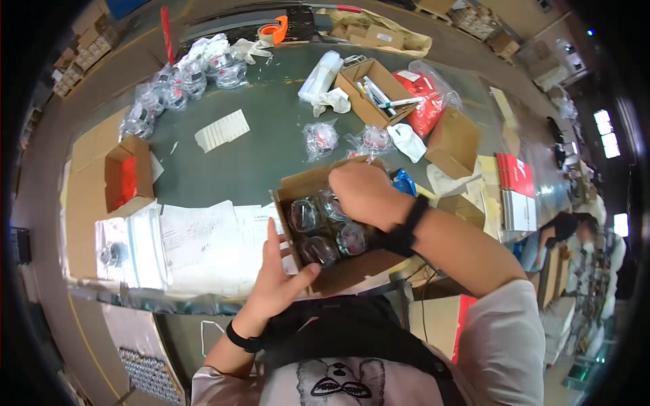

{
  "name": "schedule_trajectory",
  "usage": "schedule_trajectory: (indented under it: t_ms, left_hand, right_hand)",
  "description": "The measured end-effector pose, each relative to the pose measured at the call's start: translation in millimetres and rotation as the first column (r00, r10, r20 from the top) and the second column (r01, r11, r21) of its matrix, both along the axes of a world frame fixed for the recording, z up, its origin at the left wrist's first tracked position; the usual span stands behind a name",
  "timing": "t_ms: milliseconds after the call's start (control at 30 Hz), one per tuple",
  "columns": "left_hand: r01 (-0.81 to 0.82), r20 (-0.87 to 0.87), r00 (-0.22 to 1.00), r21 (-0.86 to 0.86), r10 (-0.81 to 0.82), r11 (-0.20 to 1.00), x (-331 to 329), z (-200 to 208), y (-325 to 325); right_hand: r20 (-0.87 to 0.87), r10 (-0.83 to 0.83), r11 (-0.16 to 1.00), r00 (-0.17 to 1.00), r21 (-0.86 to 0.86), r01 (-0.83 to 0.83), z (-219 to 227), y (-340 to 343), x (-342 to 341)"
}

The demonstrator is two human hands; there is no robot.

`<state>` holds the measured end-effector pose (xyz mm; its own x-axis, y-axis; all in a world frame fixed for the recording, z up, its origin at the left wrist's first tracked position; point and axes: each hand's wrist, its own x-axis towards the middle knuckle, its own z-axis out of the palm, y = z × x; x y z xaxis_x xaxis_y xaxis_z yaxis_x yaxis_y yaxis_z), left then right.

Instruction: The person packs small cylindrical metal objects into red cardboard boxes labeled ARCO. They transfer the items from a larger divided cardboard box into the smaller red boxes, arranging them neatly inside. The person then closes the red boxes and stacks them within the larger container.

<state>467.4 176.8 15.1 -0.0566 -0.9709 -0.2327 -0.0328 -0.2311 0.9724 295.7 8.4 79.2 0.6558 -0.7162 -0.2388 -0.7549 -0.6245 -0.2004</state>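
An opened cardboard box (313,180) stands at the table's near edge, with several round, clear-wrapped parts (318,250) inside, some split off by dividers. My left hand (276,279) rests against the box's left near corner, fingers stretched and thumb spread toward the near wall. Over the far right of the box, my right hand (364,193) is closed, fingers turned down and away from view. Whatever it grips is hidden by the hand itself. Just beyond the box lie two more bagged round parts, one on the left (321,140) and another on the right (374,139).
Bagged parts (172,93) are heaped at the far left. A carton of markers (367,88), a red bag (425,101) and an upright carton (453,142) stand far right. Papers (203,237) and a small box with red contents (139,176) lie left. Another person (555,237) is at right.
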Motion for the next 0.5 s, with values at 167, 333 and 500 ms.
schedule_trajectory:
  t_ms: [167,333,500]
  left_hand:
    - [0.224,0.123,0.969,-0.079,-0.213,0.971,14.8,-2.4,-13.6]
    - [0.354,0.007,0.935,0.005,-0.354,0.935,45.8,-17.0,-19.7]
    - [0.401,-0.093,0.911,-0.025,-0.401,0.916,57.3,-35.2,-29.1]
  right_hand:
    - [-0.238,-0.272,0.961,0.933,-0.017,0.276,-120.3,-6.3,-14.9]
    - [-0.411,-0.244,0.928,0.878,0.163,0.334,-50.9,-11.5,-0.1]
    - [-0.526,-0.342,0.728,0.778,0.375,0.574,-19.9,18.1,7.9]
